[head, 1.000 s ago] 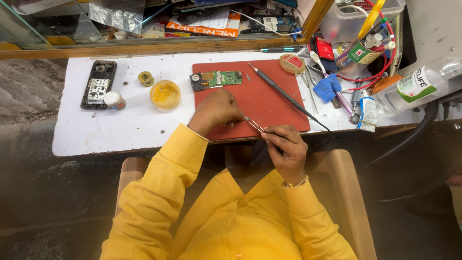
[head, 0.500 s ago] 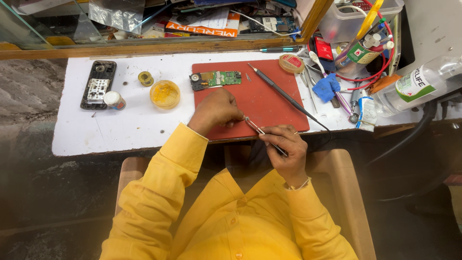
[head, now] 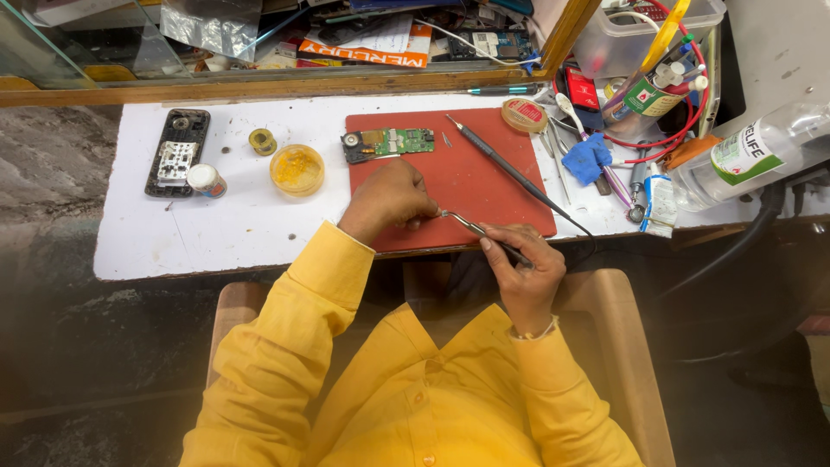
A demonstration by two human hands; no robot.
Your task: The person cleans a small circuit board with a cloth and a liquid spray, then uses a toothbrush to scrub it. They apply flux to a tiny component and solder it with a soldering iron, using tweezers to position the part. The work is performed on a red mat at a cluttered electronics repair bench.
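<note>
At the far left of my white worktop [head: 173, 238] lies an opened phone body [head: 177, 151], its insides facing up, with a small white-capped jar [head: 206, 180] touching its lower corner. Just right of those sit a small brass-coloured ring [head: 261, 141] and a round yellow tub of paste [head: 296, 169]. Next comes the red work mat [head: 484, 195], with a green circuit board [head: 387, 143] lying flat along its top edge.

My left hand [head: 389, 201] rests on the mat below that board, fingers curled together over something too small for me to make out; whether it is actually pinched I cannot tell. My right hand [head: 523, 272] hangs off the front edge of the bench, thumb and fingers clamped on metal tweezers [head: 478, 232], whose tips reach across the mat to my left fingertips.

Further right, a long dark probe tool [head: 510, 170] lies diagonally across the mat, a roll of tape [head: 524, 115] sits by the mat's top corner, then a blue cloth [head: 588, 158], and a clear bottle [head: 743, 160] on its side.
</note>
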